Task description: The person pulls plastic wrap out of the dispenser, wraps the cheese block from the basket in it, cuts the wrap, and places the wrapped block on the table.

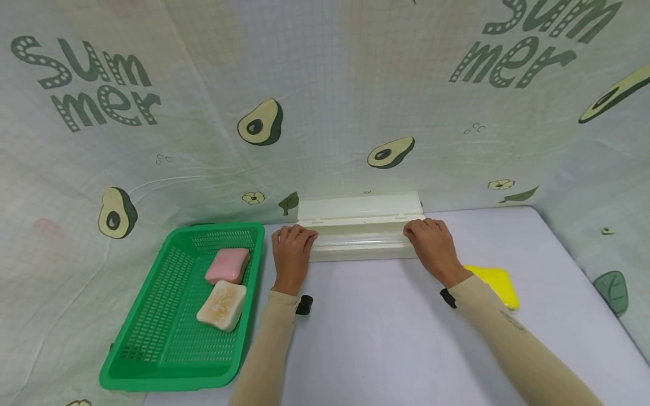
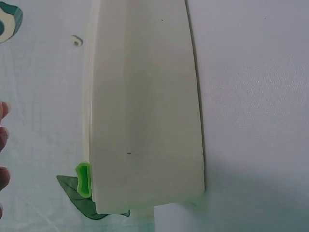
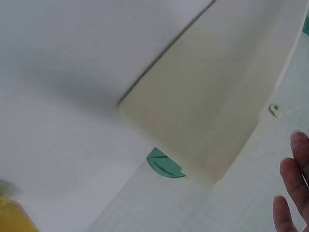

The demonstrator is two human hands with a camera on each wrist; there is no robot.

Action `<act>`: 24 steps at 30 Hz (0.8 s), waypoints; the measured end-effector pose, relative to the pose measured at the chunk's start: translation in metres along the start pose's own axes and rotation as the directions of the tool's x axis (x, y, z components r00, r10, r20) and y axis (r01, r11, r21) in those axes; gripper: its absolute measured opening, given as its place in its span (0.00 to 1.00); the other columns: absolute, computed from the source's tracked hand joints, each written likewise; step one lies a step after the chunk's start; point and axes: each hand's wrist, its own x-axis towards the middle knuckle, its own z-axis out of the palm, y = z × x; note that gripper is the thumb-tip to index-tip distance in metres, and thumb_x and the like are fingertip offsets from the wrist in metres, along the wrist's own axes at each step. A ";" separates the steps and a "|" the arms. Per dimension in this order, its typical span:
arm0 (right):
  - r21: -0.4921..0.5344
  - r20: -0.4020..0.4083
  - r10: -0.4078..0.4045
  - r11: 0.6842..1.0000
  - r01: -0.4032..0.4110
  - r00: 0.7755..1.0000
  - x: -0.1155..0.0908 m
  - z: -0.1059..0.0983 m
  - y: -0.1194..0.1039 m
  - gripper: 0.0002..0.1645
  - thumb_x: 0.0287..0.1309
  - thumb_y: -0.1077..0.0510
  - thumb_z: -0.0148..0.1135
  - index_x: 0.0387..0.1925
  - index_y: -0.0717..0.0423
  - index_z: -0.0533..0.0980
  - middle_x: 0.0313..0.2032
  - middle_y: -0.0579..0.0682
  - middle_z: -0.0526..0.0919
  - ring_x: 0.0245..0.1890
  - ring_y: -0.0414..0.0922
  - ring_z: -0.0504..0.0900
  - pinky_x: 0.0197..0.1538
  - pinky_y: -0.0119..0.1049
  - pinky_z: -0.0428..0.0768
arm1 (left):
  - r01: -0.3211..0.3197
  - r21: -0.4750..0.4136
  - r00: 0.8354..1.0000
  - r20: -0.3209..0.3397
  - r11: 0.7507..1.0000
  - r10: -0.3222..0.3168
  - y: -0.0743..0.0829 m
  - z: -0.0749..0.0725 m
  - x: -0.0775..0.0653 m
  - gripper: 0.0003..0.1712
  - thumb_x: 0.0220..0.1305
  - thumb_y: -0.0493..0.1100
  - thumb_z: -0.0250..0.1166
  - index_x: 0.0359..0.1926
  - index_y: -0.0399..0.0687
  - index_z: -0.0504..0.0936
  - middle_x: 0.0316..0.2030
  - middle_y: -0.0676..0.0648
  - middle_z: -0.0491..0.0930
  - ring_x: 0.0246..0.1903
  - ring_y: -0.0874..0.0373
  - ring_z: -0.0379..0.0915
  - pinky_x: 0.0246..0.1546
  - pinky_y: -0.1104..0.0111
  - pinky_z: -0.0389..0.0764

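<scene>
A long white cling film dispenser [image 1: 363,254] lies against the back of the table, its lid [image 1: 359,206] raised. Clear, shiny cling film [image 1: 358,239] stretches along its opening. My left hand [image 1: 291,251] is at the left end, thumb and fingertips pinching the film's edge; my right hand [image 1: 433,245] does the same at the right end. In the left wrist view the box's smooth outer side [image 2: 149,106] fills the middle, with a small green clip [image 2: 83,180] near one end. Fingertips [image 3: 293,176] show at the right wrist view's edge.
To the left, a green plastic basket [image 1: 167,380] holds a pink soap bar [image 1: 227,265] and a cream soap bar [image 1: 222,305]. A flat yellow block [image 1: 500,285] lies beside my right forearm. Printed cloth [image 1: 325,84] hangs behind the white table [image 1: 370,332].
</scene>
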 end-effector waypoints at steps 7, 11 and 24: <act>0.070 0.095 -0.024 0.997 0.018 0.995 0.005 -0.016 -0.006 0.10 0.59 0.70 0.74 0.42 0.61 0.83 0.39 0.54 0.90 0.40 0.54 0.85 0.53 0.53 0.82 | 0.036 -0.027 0.999 -0.004 0.999 -0.036 -0.003 -0.005 0.001 0.07 0.67 0.46 0.73 0.37 0.49 0.93 0.37 0.48 0.85 0.44 0.47 0.77 0.53 0.51 0.73; 0.096 0.174 0.015 0.995 -0.032 0.985 0.005 -0.022 -0.010 0.12 0.56 0.72 0.75 0.43 0.62 0.86 0.38 0.55 0.90 0.40 0.56 0.86 0.50 0.53 0.84 | 0.043 -0.030 0.999 0.009 0.999 -0.042 -0.003 -0.007 0.002 0.08 0.68 0.47 0.72 0.38 0.49 0.92 0.37 0.48 0.86 0.44 0.47 0.77 0.54 0.51 0.73; 0.103 0.009 0.023 0.994 -0.024 1.000 0.009 -0.017 -0.008 0.10 0.60 0.74 0.71 0.42 0.63 0.83 0.38 0.56 0.85 0.41 0.56 0.82 0.42 0.49 0.84 | 0.079 -0.060 0.997 0.013 0.995 -0.078 -0.003 -0.012 0.005 0.07 0.66 0.45 0.74 0.39 0.48 0.93 0.37 0.48 0.86 0.44 0.47 0.77 0.56 0.48 0.72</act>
